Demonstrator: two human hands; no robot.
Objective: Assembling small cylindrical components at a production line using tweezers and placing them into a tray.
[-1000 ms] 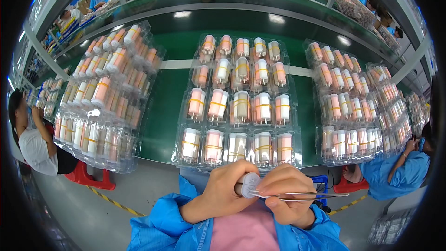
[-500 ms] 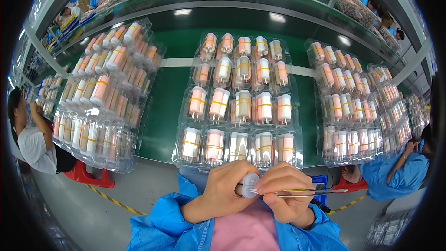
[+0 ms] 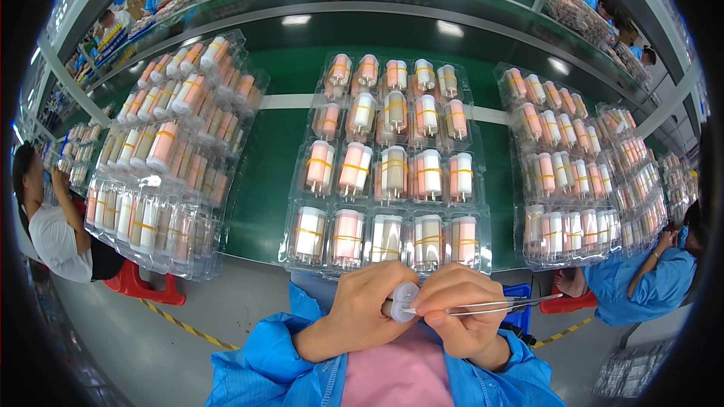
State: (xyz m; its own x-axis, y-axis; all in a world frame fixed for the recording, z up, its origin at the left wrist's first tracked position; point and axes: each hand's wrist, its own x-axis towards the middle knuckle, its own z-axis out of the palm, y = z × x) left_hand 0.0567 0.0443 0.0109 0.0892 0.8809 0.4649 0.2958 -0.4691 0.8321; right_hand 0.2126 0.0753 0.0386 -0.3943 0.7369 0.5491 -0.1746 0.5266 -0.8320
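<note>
Close to my chest, my left hand is wrapped round a part whose pale, two-lobed end cap faces to the right. The fist hides the body of this part. My right hand grips a pair of metal tweezers, their long arms sticking out to the right past the fingers. Its thumb and fingertips meet beside the cap, where a tiny white tip or piece shows against the cap's face; I cannot tell which. In front of both hands lies a clear plastic tray with banded pink, white and grey cylinders.
Stacked trays of similar cylinders stand on the left, and more trays on the right. Beneath them is a green table. Co-workers sit at the left and right. A blue container is below the table edge.
The tweezers' outer end has swung slightly towards me and up, and the right fingers have shifted a little. The capped part has turned or moved slightly. Trays stay put.
</note>
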